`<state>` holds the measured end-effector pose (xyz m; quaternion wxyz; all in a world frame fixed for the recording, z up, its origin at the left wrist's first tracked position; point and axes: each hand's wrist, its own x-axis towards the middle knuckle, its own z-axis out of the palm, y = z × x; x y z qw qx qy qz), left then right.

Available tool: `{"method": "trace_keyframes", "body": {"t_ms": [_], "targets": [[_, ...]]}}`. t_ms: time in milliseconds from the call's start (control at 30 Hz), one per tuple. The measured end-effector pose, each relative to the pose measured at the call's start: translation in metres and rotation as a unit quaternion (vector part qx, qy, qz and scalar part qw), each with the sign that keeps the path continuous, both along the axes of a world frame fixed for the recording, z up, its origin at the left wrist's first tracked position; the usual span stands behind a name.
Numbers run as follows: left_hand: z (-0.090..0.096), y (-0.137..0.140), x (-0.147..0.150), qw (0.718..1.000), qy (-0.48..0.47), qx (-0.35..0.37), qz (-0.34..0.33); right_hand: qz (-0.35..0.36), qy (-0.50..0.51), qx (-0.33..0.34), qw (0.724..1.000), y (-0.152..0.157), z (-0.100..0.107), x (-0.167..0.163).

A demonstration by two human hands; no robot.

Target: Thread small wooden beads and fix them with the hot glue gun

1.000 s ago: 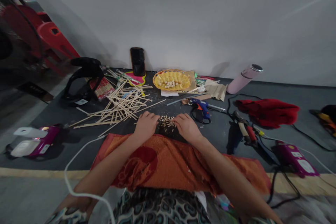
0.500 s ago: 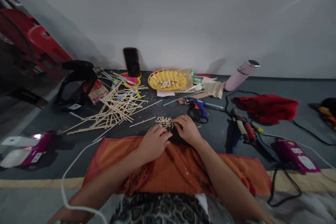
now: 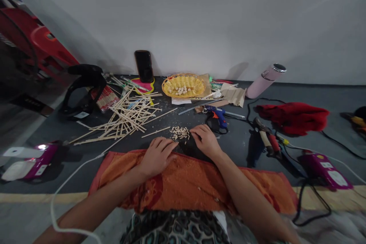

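Now the left hand (image 3: 158, 155) lies by the towel (image 3: 188, 179), loosely curled, apart from the right hand (image 3: 207, 142), which hovers just beside the small wooden pieces (image 3: 179, 133) on the tabletop (image 3: 236, 145) (can't tell whether either pinches one); a careless sweep could scatter them.

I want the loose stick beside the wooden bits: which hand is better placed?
Probably your left hand: it's just in front of the loose stick; your right hand is across the wooden bits.
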<state>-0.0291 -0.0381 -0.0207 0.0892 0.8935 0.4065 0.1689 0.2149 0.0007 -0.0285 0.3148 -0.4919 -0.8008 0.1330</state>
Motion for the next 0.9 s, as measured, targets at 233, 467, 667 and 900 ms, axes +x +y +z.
{"method": "trace_keyframes", "body": {"t_ms": [233,467,667,900], "targets": [[0.027,0.025,0.003,0.980,-0.173,-0.029,0.096,0.078,-0.024,-0.017,0.997,-0.001,0.004,-0.006],[0.036,0.040,0.026,0.849,-0.444,-0.250,0.143,0.110,-0.082,-0.016,0.990,-0.008,0.012,-0.013],[0.015,0.027,0.041,0.701,-0.506,-0.497,0.079,0.070,0.051,0.015,0.996,-0.011,0.017,-0.017],[0.012,0.025,0.046,0.639,-0.560,-0.525,0.038,0.064,0.120,-0.003,0.991,-0.015,0.016,-0.023]]}}
